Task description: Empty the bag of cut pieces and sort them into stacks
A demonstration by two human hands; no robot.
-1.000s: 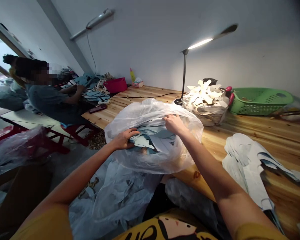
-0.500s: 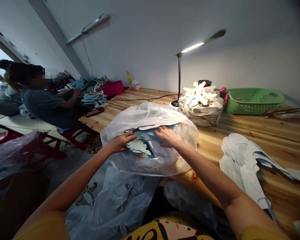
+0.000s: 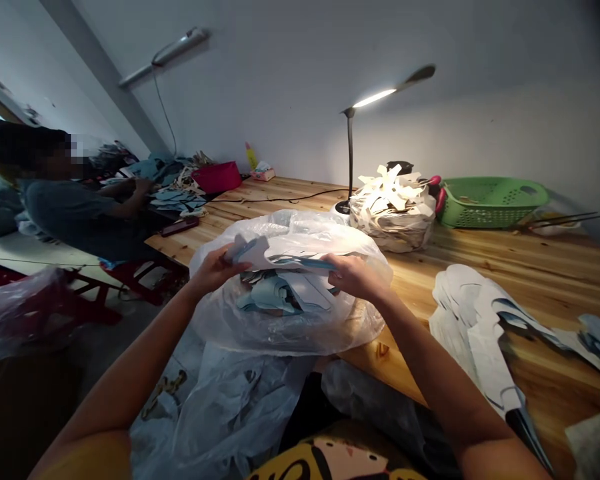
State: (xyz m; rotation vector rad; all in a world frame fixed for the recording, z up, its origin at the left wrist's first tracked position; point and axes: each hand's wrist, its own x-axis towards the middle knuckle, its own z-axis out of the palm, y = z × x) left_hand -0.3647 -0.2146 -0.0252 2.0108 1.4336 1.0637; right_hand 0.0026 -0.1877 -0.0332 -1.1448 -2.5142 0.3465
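While both hands worked above the open clear plastic bag [image 3: 290, 230], L hand [image 3: 215, 270] was nearly shut, fingers pinching a pale cut-out piece [image 3: 253, 255] w/ blue along one edge. R hand [image 3: 355, 277] was curled nearly shut on a narrow strip at the piece's far end; cannot confirm it was the same piece. Piece was held above the mouth of the bag, clear of the loose blue-and-white cut pieces [image 3: 275, 297] inside. Bag sat on the wooden table [image 3: 555, 267]. Table items, R side: white cut pieces [image 3: 473, 340], sack of cream offcuts [image 3: 393, 213], green plastic basket [image 3: 490, 203], lit desk lamp [image 3: 350, 153]. Far L: co-worker [image 3: 75, 207], seated at the table, hands over pale blue pieces [image 3: 173, 197].
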